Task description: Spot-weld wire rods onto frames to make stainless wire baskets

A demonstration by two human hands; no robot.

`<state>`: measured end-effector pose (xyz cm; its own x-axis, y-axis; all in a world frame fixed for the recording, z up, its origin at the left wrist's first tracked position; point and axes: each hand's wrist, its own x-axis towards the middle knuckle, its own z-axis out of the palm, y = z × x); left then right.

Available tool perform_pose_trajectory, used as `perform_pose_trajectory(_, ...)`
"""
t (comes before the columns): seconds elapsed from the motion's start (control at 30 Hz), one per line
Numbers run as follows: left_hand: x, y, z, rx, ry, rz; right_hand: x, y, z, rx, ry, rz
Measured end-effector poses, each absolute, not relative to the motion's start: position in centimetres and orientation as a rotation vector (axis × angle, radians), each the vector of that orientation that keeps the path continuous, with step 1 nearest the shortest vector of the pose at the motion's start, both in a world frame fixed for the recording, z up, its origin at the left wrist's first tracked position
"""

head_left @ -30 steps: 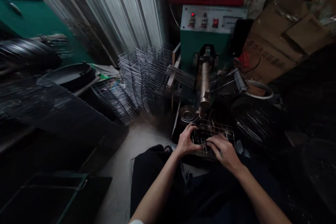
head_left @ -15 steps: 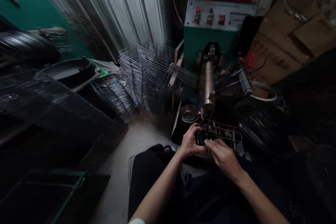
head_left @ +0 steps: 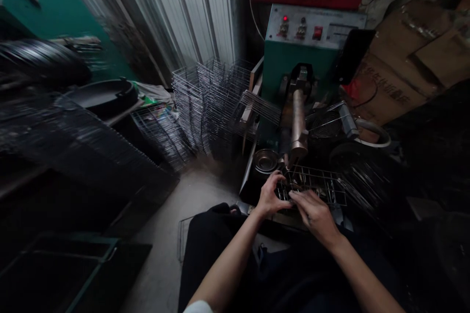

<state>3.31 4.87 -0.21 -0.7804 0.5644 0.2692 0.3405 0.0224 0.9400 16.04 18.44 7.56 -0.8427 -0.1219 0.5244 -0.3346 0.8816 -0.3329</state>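
Observation:
A small wire rack (head_left: 332, 187) of thin metal rods lies just below the copper-coloured arm (head_left: 299, 122) of a green machine. Its left end sits between the thumb and curled fingers of my left hand (head_left: 270, 198), which grips it. My right hand (head_left: 317, 215) is closed, fingertips pressed together at the near side of the rack, close to my left thumb. Whether a separate small wire is pinched in those fingertips is too dark to make out. The arm's lower tip ends right above the rack's left part.
Tall stacks of wire racks (head_left: 205, 107) stand left of the green machine (head_left: 277, 66), whose panel shows a lit red lamp. A round metal dish (head_left: 266, 160) sits beside my left hand. Bundled metal rods (head_left: 367, 176) and cardboard boxes (head_left: 389, 78) are on the right.
The view has shifted slightly, so the scene sits a little further right. Both hands stay at the left end of the rack, with almost the same grip.

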Motion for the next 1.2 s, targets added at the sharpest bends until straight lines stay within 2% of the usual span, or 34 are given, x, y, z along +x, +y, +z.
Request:
perform_pose_trajectory(0.47, 2.7, 5.1, -0.6, 0.972, 2.143, 1.882, 15.0, 18.9, 7.2, 0.343, -2.543, 0.598)
perform_pose_trajectory(0.9, -0.7, 5.7, 1.9, 1.005, 2.239, 1.824, 11.1, 19.4, 7.2, 0.110, -2.509, 0.719)
perform_pose_trajectory(1.2, -1.7, 5.8, 3.2, 0.976, 2.365, 1.755, 10.2, 20.1, 7.8, 0.026, -2.417, 0.589)
